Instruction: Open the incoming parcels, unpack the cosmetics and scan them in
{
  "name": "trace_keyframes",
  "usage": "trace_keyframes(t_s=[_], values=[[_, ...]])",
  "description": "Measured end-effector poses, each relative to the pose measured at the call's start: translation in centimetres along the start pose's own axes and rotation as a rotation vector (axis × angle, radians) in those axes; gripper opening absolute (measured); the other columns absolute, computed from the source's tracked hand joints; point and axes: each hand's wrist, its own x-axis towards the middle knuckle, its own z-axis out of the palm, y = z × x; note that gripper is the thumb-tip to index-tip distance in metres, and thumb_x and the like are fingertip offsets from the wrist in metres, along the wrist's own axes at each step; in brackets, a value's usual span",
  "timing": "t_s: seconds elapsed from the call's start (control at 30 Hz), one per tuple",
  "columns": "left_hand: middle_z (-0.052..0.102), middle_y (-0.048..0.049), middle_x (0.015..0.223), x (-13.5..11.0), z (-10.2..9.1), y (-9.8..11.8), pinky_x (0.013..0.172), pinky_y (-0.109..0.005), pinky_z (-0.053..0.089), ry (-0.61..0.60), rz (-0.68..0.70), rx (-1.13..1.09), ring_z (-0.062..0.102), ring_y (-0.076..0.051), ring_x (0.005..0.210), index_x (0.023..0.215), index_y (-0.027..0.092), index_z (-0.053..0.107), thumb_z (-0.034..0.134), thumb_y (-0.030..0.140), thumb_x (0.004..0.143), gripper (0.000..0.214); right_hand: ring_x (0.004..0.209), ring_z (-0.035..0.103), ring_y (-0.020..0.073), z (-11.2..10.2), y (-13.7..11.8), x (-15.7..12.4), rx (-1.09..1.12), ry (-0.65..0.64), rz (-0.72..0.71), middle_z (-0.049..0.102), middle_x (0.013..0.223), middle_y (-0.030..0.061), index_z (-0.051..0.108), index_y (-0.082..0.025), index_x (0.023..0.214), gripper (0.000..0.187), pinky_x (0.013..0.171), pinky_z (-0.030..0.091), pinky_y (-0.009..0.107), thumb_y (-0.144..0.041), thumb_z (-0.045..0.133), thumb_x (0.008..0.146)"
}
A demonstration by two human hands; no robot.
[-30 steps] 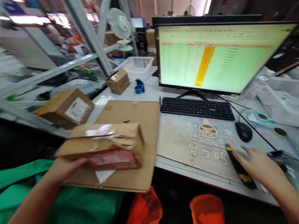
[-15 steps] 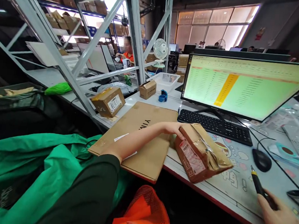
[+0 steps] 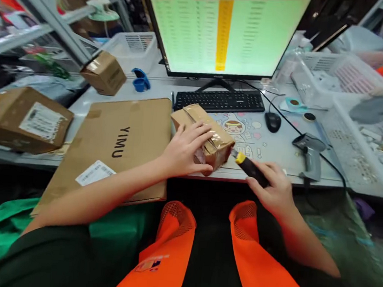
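1. Grey bench (image 3: 156, 90) before us carries a monitor (image 3: 221, 30), a keyboard (image 3: 220, 100) and a mouse (image 3: 273, 121), with white baskets (image 3: 362, 145) at the right.
2. We lay our left hand (image 3: 186, 147) flat, fingers spread wide, over the top of the taped parcel (image 3: 212, 136).
3. We see the parcel near the bench's front edge, in front of the keyboard and just beside the flat carton (image 3: 118, 141) marked YIMU.
4. We have our right hand (image 3: 274, 191) closed round a black knife (image 3: 248, 166) with a yellow collar, its tip just beside the parcel's right end.
5. We see a scanner (image 3: 308, 149) lying on the bench, right of that hand.
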Motion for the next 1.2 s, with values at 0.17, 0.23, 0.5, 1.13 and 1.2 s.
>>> trace_keyframes(t_s=[0.17, 0.23, 0.5, 1.13, 1.2], values=[[0.061, -0.0210, 0.156, 0.4, 1.5, -0.2, 0.132, -0.065, 0.022, 0.089, 0.024, 0.040, 0.051, -0.042, 0.153, 0.153, 0.019, 0.056, 0.074, 0.065, 0.090, 0.080, 0.087, 0.071, 0.0230, 0.6, -1.4, -0.1, 0.022, -0.070, -0.171, 0.069, 0.104, 0.0090, 0.070, -0.024, 0.142, 0.042, 0.079, 0.064, 0.037, -0.038, 0.066, 0.104], [0.063, -0.0203, 0.155, 0.5, 1.5, 0.0, 0.132, -0.065, 0.022, 0.099, 0.018, 0.053, 0.052, -0.042, 0.152, 0.151, 0.020, 0.059, 0.077, 0.063, 0.089, 0.078, 0.086, 0.071, 0.0226, 0.8, -1.5, -0.3, 0.026, -0.078, -0.173, 0.068, 0.102, 0.0088, 0.070, -0.022, 0.143, 0.042, 0.077, 0.064, 0.035, -0.038, 0.066, 0.104], [0.064, -0.0220, 0.152, 0.6, 3.0, 1.0, 0.132, -0.066, 0.019, 0.159, -0.046, 0.085, 0.053, -0.043, 0.151, 0.146, 0.019, 0.060, 0.080, 0.064, 0.084, 0.079, 0.089, 0.071, 0.0237, 0.7, -1.0, 0.5, -0.053, -0.098, -0.160, 0.067, 0.102, 0.0091, 0.070, -0.022, 0.142, 0.042, 0.080, 0.064, 0.037, -0.039, 0.065, 0.105], [0.048, -0.0231, 0.167, 0.8, 0.7, -4.8, 0.129, -0.060, 0.040, 0.044, 0.165, -0.151, 0.043, -0.036, 0.160, 0.146, 0.018, 0.061, 0.067, 0.037, 0.091, 0.059, 0.086, 0.071, 0.0222, -0.3, 4.3, -0.6, -0.029, 0.195, -0.110, 0.071, 0.102, 0.0072, 0.076, -0.023, 0.135, 0.038, 0.077, 0.061, 0.035, -0.034, 0.074, 0.098], [0.047, -0.0187, 0.169, 0.4, -1.3, -6.6, 0.125, -0.053, 0.047, 0.006, 0.097, -0.189, 0.047, -0.032, 0.158, 0.138, 0.021, 0.069, 0.058, 0.029, 0.094, 0.046, 0.086, 0.071, 0.0224, -0.7, 4.8, -1.2, -0.029, 0.257, -0.059, 0.072, 0.101, 0.0064, 0.077, -0.024, 0.135, 0.039, 0.075, 0.060, 0.035, -0.033, 0.074, 0.098]])
